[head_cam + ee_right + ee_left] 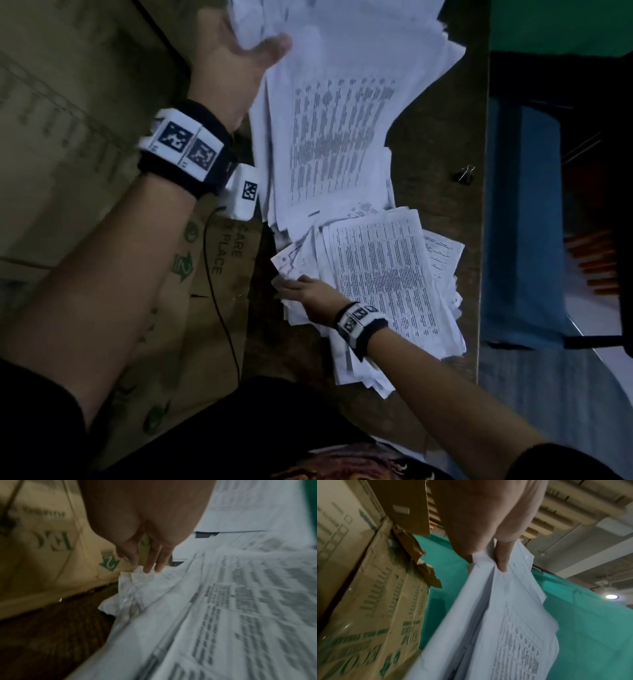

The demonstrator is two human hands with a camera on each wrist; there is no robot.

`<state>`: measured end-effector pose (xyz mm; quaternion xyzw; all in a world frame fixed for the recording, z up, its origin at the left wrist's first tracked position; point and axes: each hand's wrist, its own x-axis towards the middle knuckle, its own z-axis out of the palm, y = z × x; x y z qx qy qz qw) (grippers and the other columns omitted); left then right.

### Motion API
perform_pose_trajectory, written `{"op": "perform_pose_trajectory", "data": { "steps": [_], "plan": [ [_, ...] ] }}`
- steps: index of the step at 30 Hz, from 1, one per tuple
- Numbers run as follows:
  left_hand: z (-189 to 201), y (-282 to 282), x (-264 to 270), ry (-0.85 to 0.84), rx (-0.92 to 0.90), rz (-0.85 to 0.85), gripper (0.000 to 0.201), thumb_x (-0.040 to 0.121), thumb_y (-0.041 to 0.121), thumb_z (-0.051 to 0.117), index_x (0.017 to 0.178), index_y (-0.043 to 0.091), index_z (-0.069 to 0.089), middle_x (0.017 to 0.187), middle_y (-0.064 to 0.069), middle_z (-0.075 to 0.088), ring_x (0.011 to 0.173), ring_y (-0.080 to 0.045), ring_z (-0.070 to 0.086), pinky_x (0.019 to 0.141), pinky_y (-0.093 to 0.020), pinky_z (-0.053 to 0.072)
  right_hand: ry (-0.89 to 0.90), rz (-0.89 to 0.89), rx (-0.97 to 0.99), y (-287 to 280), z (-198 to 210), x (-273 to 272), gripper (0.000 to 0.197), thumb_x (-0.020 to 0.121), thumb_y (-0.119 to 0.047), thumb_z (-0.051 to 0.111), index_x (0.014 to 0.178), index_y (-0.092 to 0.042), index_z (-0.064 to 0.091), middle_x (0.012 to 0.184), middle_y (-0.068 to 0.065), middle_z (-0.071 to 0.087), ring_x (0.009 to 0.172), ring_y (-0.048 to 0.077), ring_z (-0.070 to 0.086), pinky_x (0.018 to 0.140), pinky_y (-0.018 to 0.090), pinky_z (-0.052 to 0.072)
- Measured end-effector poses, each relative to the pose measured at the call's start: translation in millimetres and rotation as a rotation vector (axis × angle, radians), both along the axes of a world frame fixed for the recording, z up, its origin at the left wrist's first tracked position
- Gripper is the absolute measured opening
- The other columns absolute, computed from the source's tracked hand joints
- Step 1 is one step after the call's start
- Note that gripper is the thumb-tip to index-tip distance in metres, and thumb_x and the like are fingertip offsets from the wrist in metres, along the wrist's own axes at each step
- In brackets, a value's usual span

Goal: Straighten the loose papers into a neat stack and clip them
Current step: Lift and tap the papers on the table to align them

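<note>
My left hand (pixel 246 51) is raised and grips a thick sheaf of printed papers (pixel 339 137) by its top edge; the sheets hang down toward the table. In the left wrist view the thumb and fingers (pixel 500 557) pinch that sheaf (pixel 496 622). A second messy pile of printed papers (pixel 383 284) lies on the brown table (pixel 442 144). My right hand (pixel 301 286) rests on the pile's crumpled left corner, fingertips (pixel 150 566) touching the sheets (pixel 197 615). A black binder clip (pixel 465 174) lies on the table to the right, apart from both hands.
Cardboard boxes (pixel 85 154) with green print stand along the left of the table, close to the papers. A black cable (pixel 219 308) runs over a box. The table's right edge (pixel 483 240) drops to a blue seat (pixel 524 219). A green cloth (pixel 582 622) hangs behind.
</note>
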<state>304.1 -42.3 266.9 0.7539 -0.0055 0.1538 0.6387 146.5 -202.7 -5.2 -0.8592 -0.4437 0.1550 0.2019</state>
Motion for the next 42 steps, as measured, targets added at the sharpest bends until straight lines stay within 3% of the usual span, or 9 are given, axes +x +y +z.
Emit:
{"op": "perform_pose_trajectory", "data": {
  "steps": [4, 8, 16, 20, 23, 28, 33, 39, 42],
  "plan": [
    [31, 12, -12, -0.116, 0.041, 0.038, 0.049, 0.077, 0.031, 0.077, 0.108, 0.005, 0.049, 0.109, 0.002, 0.063, 0.100, -0.004, 0.066, 0.094, -0.028, 0.051, -0.195, -0.680, -0.090, -54, 11, -9, 0.057, 0.071, -0.018, 0.074, 0.125, -0.025, 0.056, 0.138, 0.003, 0.053, 0.119, 0.031, 0.053, 0.095, 0.055, 0.043],
    [57, 14, -31, -0.078, 0.112, -0.021, 0.041, 0.074, 0.043, 0.075, 0.099, 0.018, 0.054, 0.093, 0.017, 0.066, 0.089, -0.007, 0.064, 0.091, -0.028, 0.053, 0.291, -0.930, -0.376, -108, -3, -8, 0.072, 0.084, -0.054, 0.060, 0.145, -0.038, 0.025, 0.155, 0.000, 0.015, 0.142, 0.037, 0.015, 0.109, 0.064, 0.017],
    [74, -1, -66, -0.080, -0.106, -0.441, 0.016, 0.081, 0.016, 0.074, 0.096, 0.022, 0.073, 0.109, 0.004, 0.072, 0.113, -0.023, 0.063, 0.097, -0.036, 0.050, 0.484, -1.015, 0.832, -163, 110, 47, 0.107, 0.064, -0.035, 0.088, 0.144, -0.048, 0.018, 0.156, 0.000, 0.026, 0.141, 0.019, 0.033, 0.111, 0.053, 0.031],
    [58, 1, -58, 0.035, -0.272, -0.484, 0.030, 0.081, -0.003, 0.066, 0.110, 0.003, 0.065, 0.114, -0.006, 0.070, 0.116, -0.026, 0.062, 0.097, -0.036, 0.049, 0.719, -0.754, 1.154, -189, 158, 84, 0.105, 0.066, -0.001, 0.085, 0.146, -0.027, 0.024, 0.148, 0.021, 0.035, 0.132, 0.042, 0.043, 0.095, 0.071, 0.039],
    [22, 0, -35, 0.201, -0.329, -0.484, 0.043, 0.078, -0.002, 0.069, 0.120, 0.001, 0.059, 0.123, -0.010, 0.066, 0.120, -0.026, 0.059, 0.099, -0.035, 0.048, 0.992, -0.687, 1.044, -202, 161, 104, 0.092, 0.069, -0.005, 0.084, 0.145, -0.010, 0.032, 0.137, 0.025, 0.050, 0.122, 0.045, 0.052, 0.096, 0.069, 0.039],
    [-79, -13, -15, 0.581, -0.330, -0.336, 0.055, 0.079, -0.003, 0.067, 0.131, -0.003, 0.051, 0.133, -0.017, 0.057, 0.122, -0.026, 0.056, 0.107, -0.042, 0.043, 1.080, -0.954, 0.744, -183, 122, 89, 0.052, 0.095, -0.030, 0.059, 0.137, -0.002, 0.047, 0.100, 0.004, 0.075, 0.089, 0.020, 0.073, 0.067, 0.034, 0.059],
    [-151, -39, -28, 0.799, -0.106, -0.093, 0.044, 0.084, 0.011, 0.071, 0.123, 0.006, 0.053, 0.114, 0.004, 0.054, 0.112, -0.017, 0.054, 0.091, -0.028, 0.039, 1.193, -1.019, 0.771, -179, 68, 53, 0.080, 0.072, -0.064, 0.069, 0.134, -0.017, 0.052, 0.124, -0.001, 0.066, 0.113, 0.016, 0.064, 0.089, 0.036, 0.053],
    [-190, -54, -27, 0.779, -0.155, -0.057, 0.036, 0.070, 0.026, 0.083, 0.101, 0.015, 0.068, 0.099, 0.005, 0.072, 0.104, -0.020, 0.065, 0.089, -0.031, 0.050, 0.732, -1.206, 0.384, -169, 39, 39, 0.046, 0.059, -0.025, 0.092, 0.087, -0.006, 0.062, 0.083, 0.007, 0.070, 0.078, 0.025, 0.069, 0.068, 0.037, 0.057],
    [-195, -43, -33, 0.728, -0.187, -0.140, 0.059, 0.055, 0.031, 0.089, 0.107, 0.018, 0.066, 0.109, 0.001, 0.071, 0.108, -0.023, 0.065, 0.088, -0.034, 0.053, 0.731, -1.226, 0.632, -174, 47, 33, 0.029, 0.069, -0.002, 0.082, 0.095, 0.001, 0.069, 0.092, 0.014, 0.074, 0.087, 0.030, 0.072, 0.080, 0.044, 0.059]
  ]
}}
